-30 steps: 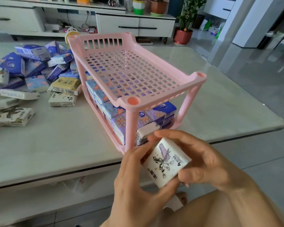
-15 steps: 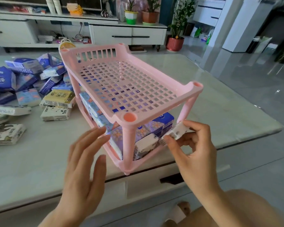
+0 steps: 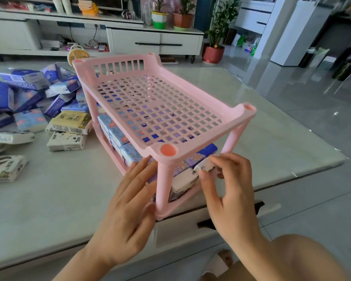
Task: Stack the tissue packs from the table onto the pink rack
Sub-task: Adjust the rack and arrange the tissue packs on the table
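The pink rack [image 3: 190, 110] stands on the pale table [image 3: 49, 199] near its front edge, with two slotted shelves. Its top shelf is bare. The lower shelf is packed with blue and purple tissue packs [image 3: 118, 134]. My right hand [image 3: 229, 191] pinches a white tissue pack [image 3: 206, 165] at the near end of the lower shelf, partly pushed in above another white pack [image 3: 182, 181]. My left hand [image 3: 130, 205] lies flat with straight fingers against the rack's near left side, next to the front leg. A heap of loose packs [image 3: 28, 102] covers the table's left.
A yellow pack [image 3: 71, 120] and white packs [image 3: 66, 140] lie just left of the rack. The table's front edge runs under my hands, with a drawer handle [image 3: 229, 217] below. A white cabinet [image 3: 154, 40] and potted plants [image 3: 213, 51] stand behind on the glossy floor.
A second ago both hands held the white pack in front of the rack. My right hand has since carried it into the lower shelf, and my left hand let go and moved onto the rack's side.
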{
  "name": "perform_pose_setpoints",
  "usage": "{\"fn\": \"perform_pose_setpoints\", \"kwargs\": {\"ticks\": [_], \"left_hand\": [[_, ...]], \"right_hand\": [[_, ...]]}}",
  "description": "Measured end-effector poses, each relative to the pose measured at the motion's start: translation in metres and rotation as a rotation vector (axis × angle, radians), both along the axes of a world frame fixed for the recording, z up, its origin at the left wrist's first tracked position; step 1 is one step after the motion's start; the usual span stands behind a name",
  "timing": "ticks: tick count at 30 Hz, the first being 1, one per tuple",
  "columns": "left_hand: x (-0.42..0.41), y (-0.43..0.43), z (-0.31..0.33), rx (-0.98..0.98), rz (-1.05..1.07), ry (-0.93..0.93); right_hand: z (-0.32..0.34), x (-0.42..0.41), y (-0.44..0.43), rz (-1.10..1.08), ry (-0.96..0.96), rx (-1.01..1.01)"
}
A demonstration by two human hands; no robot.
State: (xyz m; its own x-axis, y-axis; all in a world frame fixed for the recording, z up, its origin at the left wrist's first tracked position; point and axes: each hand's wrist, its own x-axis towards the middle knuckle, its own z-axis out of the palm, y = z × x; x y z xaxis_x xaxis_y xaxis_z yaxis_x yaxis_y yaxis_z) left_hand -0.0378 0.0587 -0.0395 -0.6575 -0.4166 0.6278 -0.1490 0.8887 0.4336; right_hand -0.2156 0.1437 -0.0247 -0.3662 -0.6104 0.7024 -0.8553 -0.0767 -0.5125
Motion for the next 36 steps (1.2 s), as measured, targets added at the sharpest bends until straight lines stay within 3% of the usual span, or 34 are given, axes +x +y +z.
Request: {"fn": "perform_pose_setpoints", "kwargs": {"ticks": [3, 12, 18, 28, 31, 33, 36], "left_hand": [[0.001, -0.001, 0.0, -0.01, -0.025, -0.02], [0.003, 0.0, 0.001, 0.012, -0.022, -0.015], [0.006, -0.015, 0.018, -0.077, -0.014, -0.197], [0.006, -0.017, 0.023, -0.16, -0.005, -0.234], [0.014, -0.007, 0.016, -0.153, 0.02, -0.164], [0.019, 0.007, 0.008, -0.062, 0.109, -0.017], [0.02, 0.029, -0.004, 0.074, 0.202, 0.137]], "right_hand": [[-0.005, 0.003, 0.001, -0.033, 0.13, 0.016], [-0.002, 0.01, -0.004, -0.213, 0.133, 0.064], [-0.004, 0.006, -0.005, -0.22, 0.163, 0.049], [-0.008, 0.01, 0.002, -0.18, 0.196, 0.044], [-0.008, 0.012, 0.006, -0.085, 0.018, -0.034], [-0.006, 0.012, 0.009, -0.034, -0.074, -0.125], [-0.003, 0.019, 0.014, 0.129, -0.08, -0.183]]}}
